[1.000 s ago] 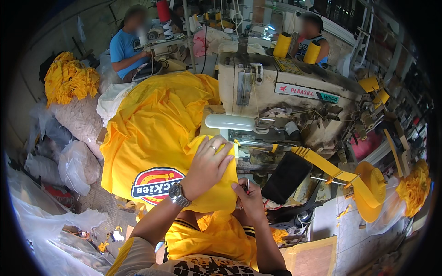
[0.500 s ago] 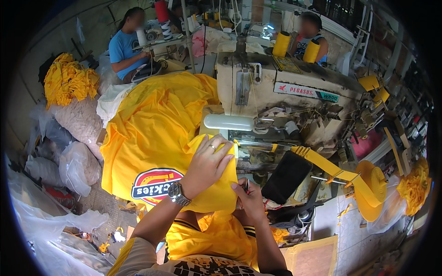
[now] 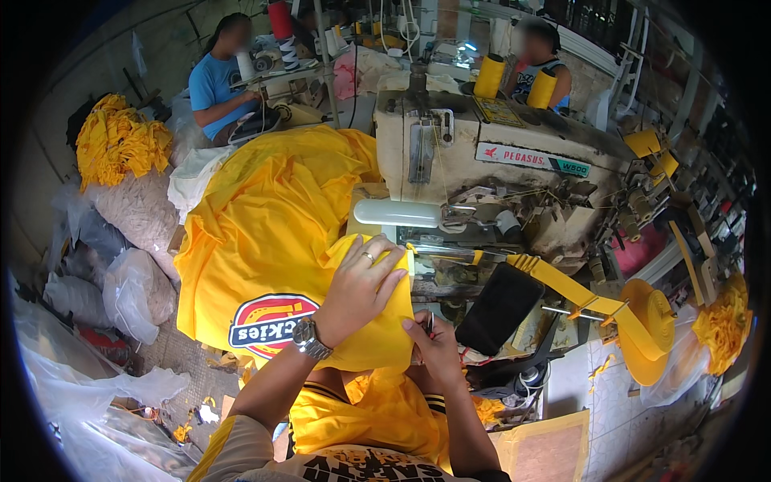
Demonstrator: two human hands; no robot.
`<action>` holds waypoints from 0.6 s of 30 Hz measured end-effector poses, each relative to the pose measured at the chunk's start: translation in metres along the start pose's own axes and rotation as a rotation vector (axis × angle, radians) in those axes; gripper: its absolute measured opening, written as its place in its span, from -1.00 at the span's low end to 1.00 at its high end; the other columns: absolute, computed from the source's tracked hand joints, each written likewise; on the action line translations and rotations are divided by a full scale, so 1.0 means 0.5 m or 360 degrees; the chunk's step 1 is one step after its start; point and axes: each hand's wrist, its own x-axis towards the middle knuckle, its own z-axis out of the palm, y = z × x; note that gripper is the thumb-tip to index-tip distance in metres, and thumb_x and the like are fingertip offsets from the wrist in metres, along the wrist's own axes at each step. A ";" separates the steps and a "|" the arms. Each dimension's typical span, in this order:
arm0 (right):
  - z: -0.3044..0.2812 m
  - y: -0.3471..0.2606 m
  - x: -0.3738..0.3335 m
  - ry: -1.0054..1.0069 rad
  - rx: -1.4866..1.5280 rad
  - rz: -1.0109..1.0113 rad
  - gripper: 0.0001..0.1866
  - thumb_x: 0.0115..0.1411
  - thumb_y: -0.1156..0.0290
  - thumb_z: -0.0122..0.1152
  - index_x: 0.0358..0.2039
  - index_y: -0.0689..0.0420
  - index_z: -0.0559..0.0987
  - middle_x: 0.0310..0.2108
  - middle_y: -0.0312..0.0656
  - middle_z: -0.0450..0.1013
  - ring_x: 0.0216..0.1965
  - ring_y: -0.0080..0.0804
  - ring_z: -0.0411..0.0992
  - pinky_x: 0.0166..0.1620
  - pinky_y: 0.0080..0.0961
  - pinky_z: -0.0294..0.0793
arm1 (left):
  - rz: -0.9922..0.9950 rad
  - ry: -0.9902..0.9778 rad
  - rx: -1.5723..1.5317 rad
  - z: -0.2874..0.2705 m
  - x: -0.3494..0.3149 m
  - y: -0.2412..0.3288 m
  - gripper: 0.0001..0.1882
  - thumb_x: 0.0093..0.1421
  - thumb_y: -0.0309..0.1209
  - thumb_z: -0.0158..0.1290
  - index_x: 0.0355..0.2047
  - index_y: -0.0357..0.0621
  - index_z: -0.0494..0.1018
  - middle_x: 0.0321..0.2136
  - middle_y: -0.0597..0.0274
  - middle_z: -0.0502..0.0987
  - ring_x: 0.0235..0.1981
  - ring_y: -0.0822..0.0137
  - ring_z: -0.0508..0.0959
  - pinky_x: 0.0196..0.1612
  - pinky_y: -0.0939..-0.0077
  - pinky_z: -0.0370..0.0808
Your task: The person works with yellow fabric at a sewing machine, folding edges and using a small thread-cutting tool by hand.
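Observation:
A yellow garment (image 3: 273, 217) with an oval printed logo (image 3: 275, 323) is spread over the sewing machine's bed, its right edge next to the needle area. My left hand (image 3: 365, 281), with a ring and a wristwatch, lies flat on the cloth, fingers stretched toward the machine. My right hand (image 3: 436, 347) is closed at the garment's right edge, thumb and fingers pinching the cloth. A small dark thing with a bit of red pokes out between those fingers, too small to name. The worn beige sewing machine (image 3: 506, 132) stands just beyond both hands.
A black phone (image 3: 499, 309) lies right of my right hand. Yellow binding tape (image 3: 562, 287) runs from a roll (image 3: 646, 321) to the machine. Plastic bags (image 3: 136, 293) and a yellow cloth heap (image 3: 123, 145) sit at left. Two people (image 3: 221, 92) work behind.

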 end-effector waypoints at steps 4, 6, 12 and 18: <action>-0.002 0.002 0.002 -0.0012 -0.0014 0.0012 -0.81 0.30 0.37 0.18 -0.41 0.20 0.51 -0.63 -0.50 0.35 -0.64 -0.87 0.17 -0.60 -0.79 0.08 | -0.0001 -0.0003 -0.0001 -0.001 0.000 -0.001 -0.70 0.22 -0.38 0.05 -0.08 -0.24 0.49 -0.14 0.09 0.49 -0.08 0.03 0.49 0.17 0.11 0.30; -0.004 0.000 0.001 -0.0031 0.0023 0.0034 -0.81 0.30 0.37 0.18 -0.41 0.21 0.51 -0.62 -0.50 0.36 -0.65 -0.87 0.18 -0.61 -0.78 0.08 | 0.0004 0.0009 -0.0005 -0.003 0.001 0.001 -0.71 0.22 -0.38 0.06 -0.08 -0.24 0.49 -0.14 0.09 0.49 -0.08 0.02 0.49 0.17 0.10 0.31; 0.002 -0.009 0.001 0.0023 -0.0341 -0.0018 -0.83 0.28 0.38 0.18 -0.40 0.21 0.52 -0.64 -0.46 0.39 -0.70 -0.84 0.17 -0.64 -0.76 0.08 | 0.0031 0.0046 0.0009 -0.007 0.001 -0.003 -0.72 0.20 -0.40 0.08 -0.10 -0.26 0.49 -0.14 0.06 0.48 -0.11 -0.01 0.49 0.07 0.17 0.37; 0.003 -0.008 0.000 -0.0011 0.0000 0.0083 -0.81 0.27 0.36 0.21 -0.44 0.18 0.51 -0.68 -0.45 0.36 -0.77 -0.83 0.15 -0.70 -0.77 0.07 | 0.0047 0.0011 -0.0072 -0.004 0.001 -0.017 -0.79 0.18 -0.43 0.09 -0.20 -0.27 0.47 -0.17 0.05 0.49 -0.16 -0.03 0.49 -0.06 0.26 0.42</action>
